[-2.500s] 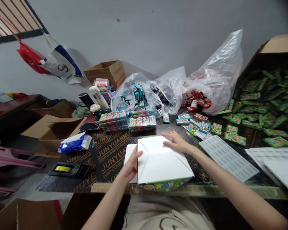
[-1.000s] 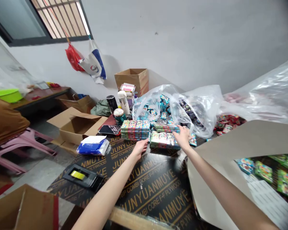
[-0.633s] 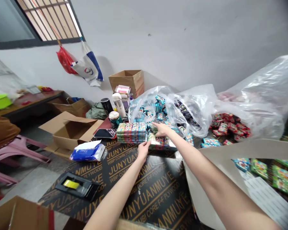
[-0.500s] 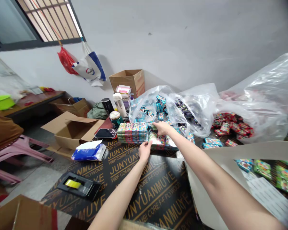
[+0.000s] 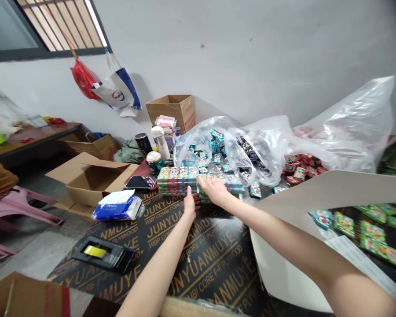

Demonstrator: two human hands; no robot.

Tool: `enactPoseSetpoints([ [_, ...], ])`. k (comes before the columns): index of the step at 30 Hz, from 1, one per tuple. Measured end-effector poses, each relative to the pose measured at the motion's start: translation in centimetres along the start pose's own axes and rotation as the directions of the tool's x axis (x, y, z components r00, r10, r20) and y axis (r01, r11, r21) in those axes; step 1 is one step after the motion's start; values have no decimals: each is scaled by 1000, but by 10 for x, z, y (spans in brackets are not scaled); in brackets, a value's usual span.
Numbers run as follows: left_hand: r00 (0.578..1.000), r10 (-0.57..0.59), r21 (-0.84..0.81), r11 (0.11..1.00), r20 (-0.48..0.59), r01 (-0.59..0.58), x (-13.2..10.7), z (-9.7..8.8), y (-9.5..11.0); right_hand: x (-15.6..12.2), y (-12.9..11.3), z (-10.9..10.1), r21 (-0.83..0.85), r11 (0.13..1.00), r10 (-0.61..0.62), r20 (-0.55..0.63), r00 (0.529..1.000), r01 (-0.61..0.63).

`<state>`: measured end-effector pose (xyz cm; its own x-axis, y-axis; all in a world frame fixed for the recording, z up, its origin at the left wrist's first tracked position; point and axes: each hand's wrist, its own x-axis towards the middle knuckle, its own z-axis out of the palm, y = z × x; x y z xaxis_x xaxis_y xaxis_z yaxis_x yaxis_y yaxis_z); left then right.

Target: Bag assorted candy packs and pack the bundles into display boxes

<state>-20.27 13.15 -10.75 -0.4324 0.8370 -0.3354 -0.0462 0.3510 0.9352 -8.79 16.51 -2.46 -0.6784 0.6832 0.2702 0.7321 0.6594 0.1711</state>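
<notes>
My left hand (image 5: 189,203) stands on edge in front of the gap between two stacks of small printed packets. Its thumb points up and its fingers are apart, with nothing held. The left stack (image 5: 176,177) has even layers, with the thumb touching or very near its right end. My right hand (image 5: 214,188) reaches over the right stack (image 5: 232,182), its fingers bent round that stack's left end and partly hidden. Behind the stacks, clear plastic bags hold loose blue packets (image 5: 217,140), dark packets (image 5: 247,147) and red packets (image 5: 302,169).
A phone (image 5: 141,182), a tissue pack (image 5: 119,208) and a tape dispenser (image 5: 102,253) lie left on the printed black board (image 5: 214,259). Bottles (image 5: 160,143) stand behind. An open carton (image 5: 95,180) is at left; a pale curved panel (image 5: 284,246) at right.
My right hand has gone from a pointing finger over the stacks to bent fingers at the right stack's end. My left hand has turned, thumb up. The whole view has shifted slightly.
</notes>
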Motion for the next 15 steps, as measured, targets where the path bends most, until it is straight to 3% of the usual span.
enactPoseSetpoints([
  [3,996,-74,3,997,49,73,-2,-3,15,-15,-4,10,32,999,-24,6,1000,24],
  [7,990,-107,78,992,90,100,-3,0,28,-18,13,11,165,982,-88,6,996,86],
  [9,987,-118,118,987,106,105,-2,2,31,-17,27,10,257,963,105,-75,992,-83],
  [10,986,-123,137,985,113,107,-1,2,32,-17,35,12,337,911,295,-127,947,-238],
  [11,984,-128,155,982,121,109,0,1,33,-18,43,14,455,793,514,-144,846,-405],
  [12,982,-133,174,979,131,110,2,1,34,-20,52,18,576,619,703,-104,704,-533],
  [13,980,-139,194,975,144,110,3,-1,35,-23,59,23,668,437,820,-20,572,-602],
  [14,977,-146,215,970,158,110,5,-2,37,-27,67,29,728,289,866,78,493,-622],
  [15,973,-153,238,965,174,109,7,-4,38,-31,73,35,765,188,868,164,468,-617],
])
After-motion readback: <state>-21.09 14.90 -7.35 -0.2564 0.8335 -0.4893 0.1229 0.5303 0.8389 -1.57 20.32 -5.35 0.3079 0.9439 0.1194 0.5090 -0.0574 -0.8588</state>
